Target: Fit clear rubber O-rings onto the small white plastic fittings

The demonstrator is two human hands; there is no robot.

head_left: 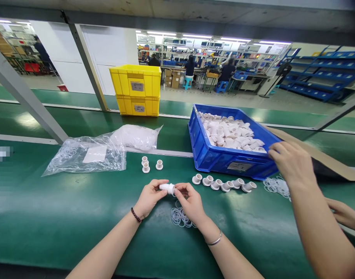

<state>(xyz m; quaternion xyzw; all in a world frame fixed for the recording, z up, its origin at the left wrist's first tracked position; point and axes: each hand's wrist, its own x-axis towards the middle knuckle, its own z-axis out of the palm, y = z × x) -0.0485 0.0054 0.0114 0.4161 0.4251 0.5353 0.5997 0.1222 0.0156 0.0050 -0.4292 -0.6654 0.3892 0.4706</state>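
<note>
Between my two hands, just above the green mat, is a white plastic pipe fitting (167,188) lying sideways. My left hand (152,197) pinches its left end. The fingers of my right hand (189,201) close around its right end, where part of a thin ring seems to show. Under my right hand lies a loose pile of thin translucent rings (181,217). Beyond my hands stand 3 flanged white fittings (146,167). A row of several more fittings (216,183) is to the right, in front of the blue crate (212,161).
The crate is heaped with white fittings. A co-worker's hand (295,162) touches its right edge, near another ring pile (276,186); their other hand (344,213) is lower right. Clear bags (87,155) lie back left, before stacked yellow crates (138,91). Metal posts frame the bench.
</note>
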